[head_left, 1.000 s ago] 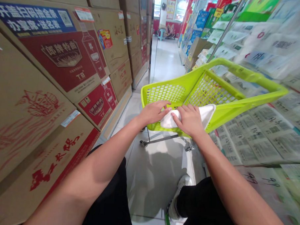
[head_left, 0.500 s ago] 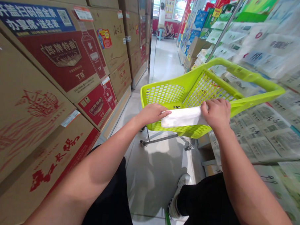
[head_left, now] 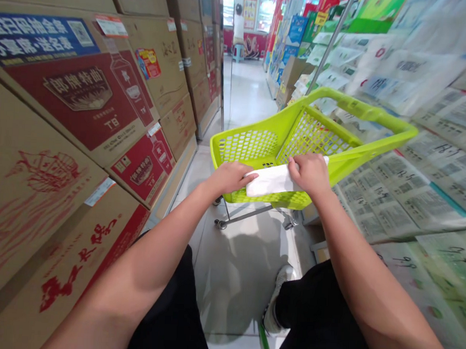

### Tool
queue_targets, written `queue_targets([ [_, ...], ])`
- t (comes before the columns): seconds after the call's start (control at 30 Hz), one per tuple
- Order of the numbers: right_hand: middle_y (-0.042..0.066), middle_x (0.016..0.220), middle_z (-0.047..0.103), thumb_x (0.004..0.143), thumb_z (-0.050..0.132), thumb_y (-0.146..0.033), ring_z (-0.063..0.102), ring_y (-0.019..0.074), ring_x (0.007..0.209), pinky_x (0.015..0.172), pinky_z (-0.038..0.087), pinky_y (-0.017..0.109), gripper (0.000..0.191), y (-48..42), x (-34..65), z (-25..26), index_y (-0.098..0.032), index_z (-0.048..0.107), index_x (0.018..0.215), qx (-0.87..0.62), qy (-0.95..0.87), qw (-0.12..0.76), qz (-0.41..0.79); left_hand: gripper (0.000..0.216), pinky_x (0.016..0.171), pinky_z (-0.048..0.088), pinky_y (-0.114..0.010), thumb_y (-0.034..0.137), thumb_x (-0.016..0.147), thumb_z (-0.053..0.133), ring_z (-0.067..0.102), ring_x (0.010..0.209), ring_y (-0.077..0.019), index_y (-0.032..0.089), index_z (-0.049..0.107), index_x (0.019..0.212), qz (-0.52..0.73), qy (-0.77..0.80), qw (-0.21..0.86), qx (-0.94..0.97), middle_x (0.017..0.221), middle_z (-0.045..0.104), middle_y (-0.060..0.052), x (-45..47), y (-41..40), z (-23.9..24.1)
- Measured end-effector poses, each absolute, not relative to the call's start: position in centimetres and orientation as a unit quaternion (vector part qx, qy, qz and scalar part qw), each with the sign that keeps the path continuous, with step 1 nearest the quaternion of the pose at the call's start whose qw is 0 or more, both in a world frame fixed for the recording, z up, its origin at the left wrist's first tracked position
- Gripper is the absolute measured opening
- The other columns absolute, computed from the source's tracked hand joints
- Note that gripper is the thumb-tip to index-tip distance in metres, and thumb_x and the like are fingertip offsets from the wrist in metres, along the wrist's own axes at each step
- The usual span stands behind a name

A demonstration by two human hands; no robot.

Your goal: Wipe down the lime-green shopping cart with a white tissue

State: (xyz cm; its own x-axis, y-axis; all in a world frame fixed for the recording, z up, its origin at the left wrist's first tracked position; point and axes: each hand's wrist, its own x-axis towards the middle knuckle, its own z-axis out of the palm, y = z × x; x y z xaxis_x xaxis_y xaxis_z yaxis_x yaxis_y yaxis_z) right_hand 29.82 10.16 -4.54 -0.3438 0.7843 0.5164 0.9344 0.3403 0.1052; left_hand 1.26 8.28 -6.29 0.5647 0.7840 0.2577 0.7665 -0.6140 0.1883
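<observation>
Both hands are on a folded white cloth (head_left: 272, 181), which stretches between them along the near edge of a lime-green shopping cart (head_left: 253, 140). My left hand (head_left: 230, 176) is closed on the cloth's left end, thumb pointing right. At the other end my right hand (head_left: 311, 173) is closed over the cloth, with a white corner showing past its knuckles. The cart's basket has perforated walls, and its raised handle loop (head_left: 374, 116) reaches to the right. Part of the basket's near wall is hidden by the hands and cloth.
Stacked liquor cartons (head_left: 82, 93) line the left side. Plastic-wrapped packs (head_left: 394, 192) fill the right side. The tiled aisle (head_left: 248, 95) runs ahead, where a person (head_left: 238, 25) is near a blue stool (head_left: 239, 52). A green strip (head_left: 264, 343) lies by my shoe (head_left: 279, 295).
My right hand has moved left, closer to my left hand, so less cloth shows between them. The view has shifted slightly. Both hands keep hold of the cloth.
</observation>
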Motion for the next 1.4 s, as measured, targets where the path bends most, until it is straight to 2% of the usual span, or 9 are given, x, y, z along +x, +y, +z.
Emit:
queue_targets([
  [0.13,0.013,0.082,0.074,0.107,0.039,-0.042,0.059,0.0301,0.086,0.083,0.035,0.044,0.048,9.9,30.1,-4.8,-0.021,0.074,0.081,-0.540,-0.792,0.200,-0.203,0.055,0.092,0.053,-0.039,0.058,0.111,0.031,0.072,0.117,-0.0290,0.024,0.067,0.135,0.193,0.425,0.048,0.883,0.132,0.076,-0.009,1.5,7.8,-6.2],
  [0.23,0.014,0.102,0.077,0.108,0.039,-0.041,0.060,0.0335,0.103,0.096,0.036,0.049,0.043,8.5,28.0,-6.1,-0.021,0.077,0.099,-0.509,-0.811,0.217,-0.190,0.060,0.102,0.052,-0.042,0.058,0.110,0.037,0.068,0.127,-0.0296,0.022,0.049,0.156,0.233,0.429,0.062,0.871,0.147,0.069,-0.011,1.6,7.6,-6.4],
  [0.4,0.015,0.151,0.062,0.108,0.037,-0.028,0.049,0.0313,0.140,0.113,0.033,0.046,0.045,6.5,24.2,-7.5,-0.017,0.062,0.144,-0.401,-0.871,0.252,-0.135,0.060,0.094,0.053,-0.042,0.062,0.109,0.037,0.073,0.115,-0.0325,0.023,0.055,0.151,0.204,0.462,0.018,0.863,0.129,0.077,-0.012,1.7,7.9,-6.6],
  [0.67,0.015,0.095,0.075,0.110,0.033,-0.044,0.059,0.0322,0.096,0.087,0.034,0.044,0.049,8.5,26.7,-5.5,-0.020,0.073,0.096,-0.508,-0.823,0.195,-0.160,0.061,0.076,0.050,-0.037,0.066,0.108,0.030,0.074,0.095,-0.0300,0.025,0.076,0.106,0.147,0.467,0.015,0.872,0.100,0.080,-0.009,1.1,8.2,-6.1],
  [0.8,0.014,0.088,0.074,0.107,0.040,-0.041,0.058,0.0336,0.093,0.087,0.034,0.046,0.043,10.0,29.1,-5.4,-0.020,0.073,0.087,-0.556,-0.778,0.222,-0.193,0.055,0.086,0.053,-0.039,0.063,0.108,0.036,0.074,0.108,-0.0299,0.026,0.072,0.126,0.179,0.461,0.063,0.867,0.117,0.080,-0.007,1.2,8.1,-6.0],
  [0.93,0.010,0.104,0.077,0.110,0.038,-0.037,0.059,0.0309,0.103,0.097,0.032,0.048,0.041,8.4,27.5,-6.3,-0.021,0.075,0.107,-0.471,-0.834,0.232,-0.170,0.055,0.099,0.053,-0.041,0.060,0.107,0.040,0.070,0.122,-0.0290,0.028,0.058,0.148,0.251,0.478,0.119,0.833,0.135,0.075,-0.004,1.5,8.2,-6.2],
  [1.07,0.011,0.130,0.072,0.113,0.033,-0.042,0.057,0.0288,0.119,0.106,0.031,0.045,0.049,6.8,25.2,-6.6,-0.019,0.062,0.146,-0.372,-0.890,0.229,-0.134,0.055,0.100,0.052,-0.042,0.061,0.106,0.039,0.071,0.118,-0.0298,0.026,0.063,0.142,0.249,0.484,0.129,0.829,0.128,0.077,-0.005,1.1,8.9,-6.2],
  [1.27,0.013,0.096,0.073,0.111,0.030,-0.047,0.057,0.0314,0.097,0.092,0.035,0.046,0.053,9.2,29.4,-5.1,-0.019,0.075,0.103,-0.497,-0.830,0.196,-0.157,0.052,0.089,0.053,-0.037,0.062,0.106,0.040,0.072,0.106,-0.0269,0.026,0.075,0.119,0.205,0.464,0.124,0.853,0.115,0.080,-0.005,0.4,9.3,-6.2],
  [1.4,0.017,0.119,0.072,0.109,0.032,-0.058,0.056,0.0352,0.114,0.107,0.033,0.051,0.063,9.1,29.6,-5.6,-0.015,0.068,0.139,-0.500,-0.817,0.220,-0.185,0.051,0.093,0.053,-0.038,0.062,0.106,0.041,0.072,0.112,-0.0264,0.028,0.068,0.133,0.232,0.493,0.125,0.829,0.124,0.078,-0.004,1.2,8.8,-6.3],
])
